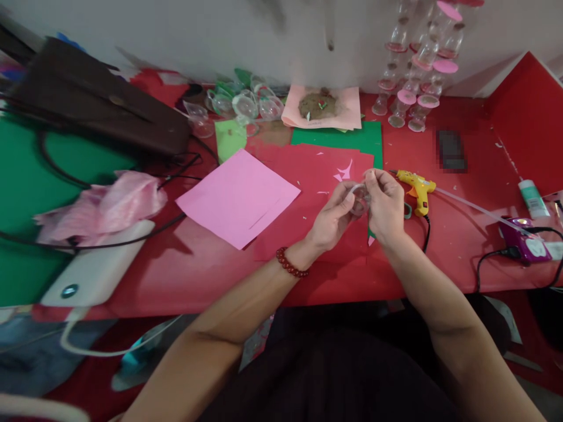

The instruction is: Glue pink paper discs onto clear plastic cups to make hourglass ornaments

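My left hand (331, 220), with a red bead bracelet at the wrist, and my right hand (383, 202) meet above the red table (185, 275). Both hands close their fingers around a small clear plastic cup (359, 198) held between them. The cup is partly hidden by my fingers. A pink sheet of paper (238, 196) lies to the left of my hands. Small pink paper scraps (345, 172) lie just beyond my fingers on a red sheet.
A yellow glue gun (417, 189) lies right of my hands, its cord running off the edge. Several clear cups (246, 105) stand at the back, others hang at top right. A dark bag (88, 97), crumpled pink plastic (105, 205) and a white box sit left.
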